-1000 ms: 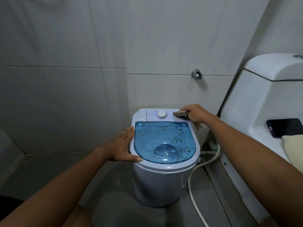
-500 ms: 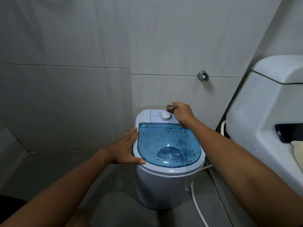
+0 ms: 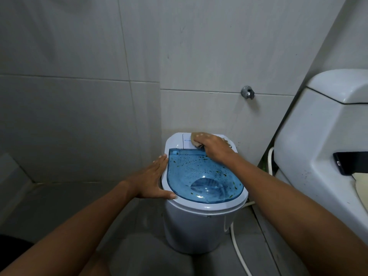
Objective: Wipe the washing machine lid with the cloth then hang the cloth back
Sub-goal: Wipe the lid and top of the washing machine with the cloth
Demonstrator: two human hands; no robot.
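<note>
A small white washing machine (image 3: 191, 226) stands on the floor in the tiled corner. Its blue see-through lid (image 3: 201, 176) is speckled with dark spots. My right hand (image 3: 214, 147) presses a tan cloth (image 3: 196, 139) onto the white control panel at the back of the top, covering the dial. Fingers lie curled over the cloth. My left hand (image 3: 151, 180) rests flat against the machine's left rim, fingers straight, thumb on the front edge.
A white toilet tank (image 3: 318, 136) stands close on the right with a black phone (image 3: 350, 162) on its ledge. A white hose (image 3: 239, 253) runs along the floor beside the machine. A metal wall fitting (image 3: 247, 92) sits above. Grey tiled walls enclose the corner.
My right hand has slid the cloth leftward along the control panel, from its right end to over the dial. The left hand has stayed on the rim.
</note>
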